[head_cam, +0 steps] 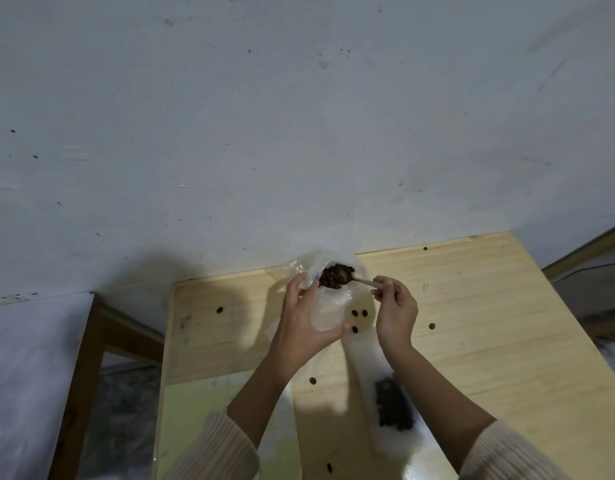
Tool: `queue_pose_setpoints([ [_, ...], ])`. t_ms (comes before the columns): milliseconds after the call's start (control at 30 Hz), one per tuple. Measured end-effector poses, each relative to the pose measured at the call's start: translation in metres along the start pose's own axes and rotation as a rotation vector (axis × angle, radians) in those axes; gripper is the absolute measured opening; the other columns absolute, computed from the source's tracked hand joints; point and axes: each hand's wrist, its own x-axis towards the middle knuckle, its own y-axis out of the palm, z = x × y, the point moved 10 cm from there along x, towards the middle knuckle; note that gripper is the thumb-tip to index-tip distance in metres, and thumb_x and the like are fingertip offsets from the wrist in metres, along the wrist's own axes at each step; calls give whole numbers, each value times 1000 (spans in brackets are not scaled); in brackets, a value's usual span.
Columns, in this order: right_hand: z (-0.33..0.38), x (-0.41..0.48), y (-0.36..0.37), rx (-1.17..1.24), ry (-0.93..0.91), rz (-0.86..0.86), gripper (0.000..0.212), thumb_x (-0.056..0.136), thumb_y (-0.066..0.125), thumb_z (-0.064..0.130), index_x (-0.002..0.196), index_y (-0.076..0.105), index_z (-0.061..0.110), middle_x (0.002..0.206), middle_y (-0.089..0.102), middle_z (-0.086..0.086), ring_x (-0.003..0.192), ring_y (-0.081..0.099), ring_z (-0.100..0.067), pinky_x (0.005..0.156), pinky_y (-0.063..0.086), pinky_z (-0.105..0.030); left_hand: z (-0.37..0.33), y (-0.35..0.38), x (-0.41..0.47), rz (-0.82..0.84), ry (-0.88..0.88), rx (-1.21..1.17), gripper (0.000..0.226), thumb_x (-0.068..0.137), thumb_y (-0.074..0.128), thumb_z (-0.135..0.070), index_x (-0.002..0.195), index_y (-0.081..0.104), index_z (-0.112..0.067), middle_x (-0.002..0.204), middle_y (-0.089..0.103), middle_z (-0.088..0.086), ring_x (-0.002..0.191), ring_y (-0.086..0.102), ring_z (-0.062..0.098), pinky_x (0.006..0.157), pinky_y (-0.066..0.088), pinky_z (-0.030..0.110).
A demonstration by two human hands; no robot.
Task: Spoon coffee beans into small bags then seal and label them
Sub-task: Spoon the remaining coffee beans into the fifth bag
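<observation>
Here's the bag (328, 308), clear plastic, standing open at the far edge of the table (472, 323), right up against the wall (299, 133). Its mouth is full of dark beans (332, 276). The spoon (353, 278) is in there, bowl resting among the beans at the mouth, handle running out to the right.

The left hand (306, 320) cups the bag from the left: fingers curled over the rim, thumb spread wide and pressed against the lower front of the plastic. The forearm reaches up from below, wrist straight. The right hand (396, 313) comes in from the right, back of the hand to the camera, fingertips bunched together and pinching the end of the spoon handle, wrist bent slightly inward.

Both arms wear cream ribbed sleeves (507, 452) pushed up the forearm. Loose beans (359, 312) lie scattered on the wood between the hands. Beside the right forearm a second bag (394, 407) lies flat with beans inside. A pale yellow sheet (191, 410) lies under the left forearm.
</observation>
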Motion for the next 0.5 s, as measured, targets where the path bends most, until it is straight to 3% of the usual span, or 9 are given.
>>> queue_pose_setpoints([
  [100, -26, -2, 3, 128, 183, 22, 27, 97, 43, 12, 83, 67, 9, 80, 65, -6, 73, 60, -15, 79, 49, -28, 6, 6, -3, 34, 0, -26, 89, 58, 78, -51, 134, 46, -16, 138, 16, -16, 135, 21, 4, 95, 21, -2],
  [267, -46, -7, 14, 294, 398, 72, 31, 96, 42, 10, 78, 67, 9, 71, 64, -6, 66, 57, -16, 81, 46, -31, 9, 10, -2, 69, 10, -45, 77, 64, 84, -33, 130, 48, -18, 139, 16, -15, 133, 17, -1, 91, 13, -9],
  [333, -43, -7, 14, 297, 409, 81, 29, 96, 43, 10, 79, 67, 9, 71, 64, -6, 66, 56, -16, 82, 46, -32, 10, 10, -2, 59, 3, -33, 77, 64, 83, -36, 131, 48, -20, 144, 16, -11, 135, 14, -2, 95, 14, -4],
  [400, -38, -5, 10, 307, 401, 71, 28, 95, 44, 10, 78, 66, 9, 71, 64, -5, 66, 56, -16, 83, 47, -32, 12, 8, -2, 31, -27, -24, 79, 64, 82, -40, 132, 46, -19, 149, 14, -9, 137, 14, 2, 104, 19, 10],
  [500, -24, 1, -1, 364, 369, 51, 27, 95, 44, 6, 77, 63, 6, 77, 63, -6, 65, 56, -14, 76, 50, -26, 15, 4, -2, -7, -83, -7, 84, 65, 81, -44, 135, 42, -20, 150, 12, -9, 139, 14, 7, 109, 23, 21],
])
